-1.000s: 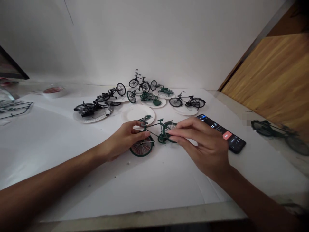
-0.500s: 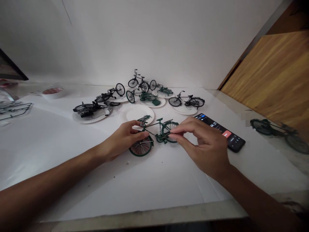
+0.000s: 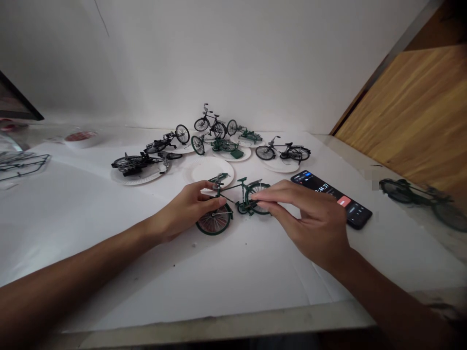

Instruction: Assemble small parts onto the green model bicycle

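A green model bicycle [image 3: 243,206] stands upright on the white table sheet, its front wheel nearest me and to the left. My left hand [image 3: 191,206] is closed around the front end, thumb over the front wheel and fingers by the handlebar. My right hand [image 3: 308,218] is at the rear wheel, thumb and forefinger pinched close together beside the spokes. What lies between those fingertips, if anything, is hidden. Part of the rear wheel is covered by the fingers.
Several black and green model bicycles sit on paper plates [image 3: 280,166] behind. A phone [image 3: 355,219] showing a timer lies by my right hand. Another green bicycle [image 3: 412,194] is far right. A bowl [image 3: 80,141] and green frame parts [image 3: 25,167] are on the left.
My right hand's fingertips have shifted slightly left over the rear wheel. My left hand keeps its grip, and the bicycle stays in place.
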Demonstrator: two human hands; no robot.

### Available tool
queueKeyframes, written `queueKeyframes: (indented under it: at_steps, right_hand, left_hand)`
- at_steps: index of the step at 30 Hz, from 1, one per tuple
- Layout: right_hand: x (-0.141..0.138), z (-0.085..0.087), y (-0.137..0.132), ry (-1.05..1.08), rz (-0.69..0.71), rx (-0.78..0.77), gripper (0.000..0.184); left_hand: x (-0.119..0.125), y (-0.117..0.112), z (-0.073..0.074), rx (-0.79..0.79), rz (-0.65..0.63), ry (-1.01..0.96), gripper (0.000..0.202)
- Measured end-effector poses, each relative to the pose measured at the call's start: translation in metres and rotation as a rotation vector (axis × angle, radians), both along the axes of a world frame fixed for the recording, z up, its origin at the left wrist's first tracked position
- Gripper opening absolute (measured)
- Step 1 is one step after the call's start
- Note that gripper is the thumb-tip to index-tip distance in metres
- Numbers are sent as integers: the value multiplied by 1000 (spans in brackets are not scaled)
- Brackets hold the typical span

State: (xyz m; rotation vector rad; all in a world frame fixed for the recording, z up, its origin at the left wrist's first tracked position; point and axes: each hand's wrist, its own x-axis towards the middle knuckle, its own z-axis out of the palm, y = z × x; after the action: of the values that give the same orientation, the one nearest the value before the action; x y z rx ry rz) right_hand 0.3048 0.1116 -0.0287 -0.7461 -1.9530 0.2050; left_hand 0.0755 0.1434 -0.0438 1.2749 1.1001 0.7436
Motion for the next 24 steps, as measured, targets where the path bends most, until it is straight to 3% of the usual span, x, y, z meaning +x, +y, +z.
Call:
queueKeyframes:
  at_steps: [8,14,20,24]
  right_hand:
    - [1,-2,3,-1,70,14,39]
    - [1,-2,0,-41,-14,-5,27]
    - [1,-2,0,-43,-74,-16,25]
    - [1,-3,1,-33,-64,-29,21]
  left_hand:
    - [0,-1,1,3,-6,2,44]
    - [0,-1,1,-1,9,14,50]
    - [0,-1,1,15,-9,-7,41]
    - [1,-1,0,32,4,-4,44]
